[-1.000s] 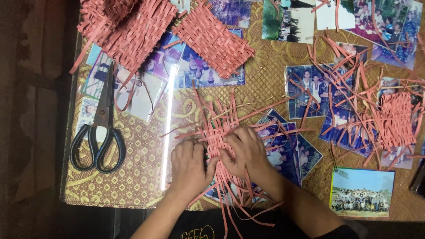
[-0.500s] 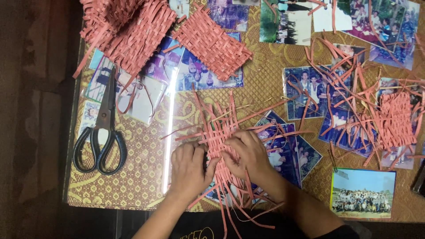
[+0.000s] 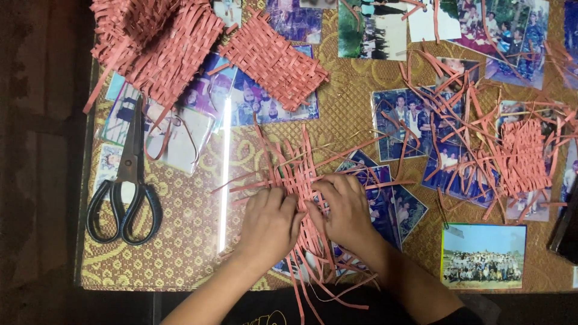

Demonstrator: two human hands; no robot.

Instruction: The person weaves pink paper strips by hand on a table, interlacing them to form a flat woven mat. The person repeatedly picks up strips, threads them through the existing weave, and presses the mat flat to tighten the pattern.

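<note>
Left hand (image 3: 270, 224): we laid it flat on the half-woven mat (image 3: 299, 180), fingers together, pressing the strips.
Right hand (image 3: 344, 209): our fingers curled, pinching a strip of the mat.
Mat: table (image 3: 180, 265) centre.
Scissors (image 3: 126, 180): at nine o'clock.
Finished panel (image 3: 274, 60): at twelve o'clock.
Loose strips (image 3: 518, 156): at three o'clock.

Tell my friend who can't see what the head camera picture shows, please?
Two bare hands, left hand and right hand, press on a half-woven mat of pink strips on a glass-topped table with photos under the glass. Black scissors lie to the left, finished woven pieces above.
</note>
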